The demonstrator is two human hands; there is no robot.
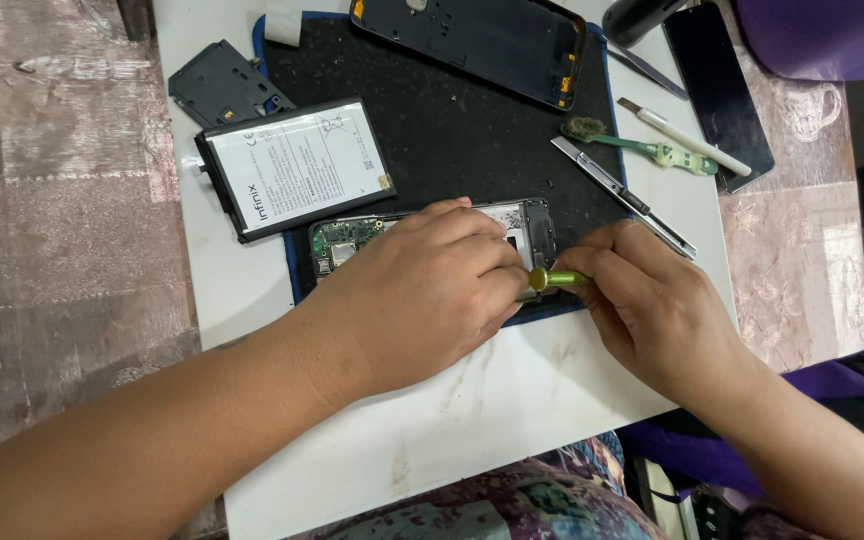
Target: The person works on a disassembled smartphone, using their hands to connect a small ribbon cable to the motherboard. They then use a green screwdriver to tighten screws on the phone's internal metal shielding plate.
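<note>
- White table [472, 420] with a black work mat [452, 130] laid across its far half; brownish patterned floor shows on both sides.
- Right hand [652, 305] is closed around a green-handled screwdriver [555, 279], fingers pinched on the shaft; the brass-coloured end of the handle sticks out toward the other hand.
- Screwdriver's tip is hidden between the two hands, so I cannot tell exactly where it touches.
- Left hand [432, 285] lies palm down over an opened phone [352, 240], fingers curled and pressing on it; it grips nothing else that I can see.
- Phone sits at the near edge of the mat, its green circuit board showing at the left end and a dark frame end showing past the fingertips on the right.
- Just beyond the phone, up and to the left, a flat battery [297, 168] with a white label lies tilted, partly on the mat and partly on the table.
- Behind the battery, a dark plastic cover [222, 85] rests at the mat's left edge.
- At the far side of the mat lies a black phone frame [472, 40], empty side up.
- To the right, tweezers [622, 195] lie slanted on the mat's edge, near the right hand.
- Beyond them a green toothbrush [637, 148] and a white-handled tool [692, 138] lie side by side.
- A dark screen panel [717, 90] rests at the table's right edge, under the white-handled tool's end.
</note>
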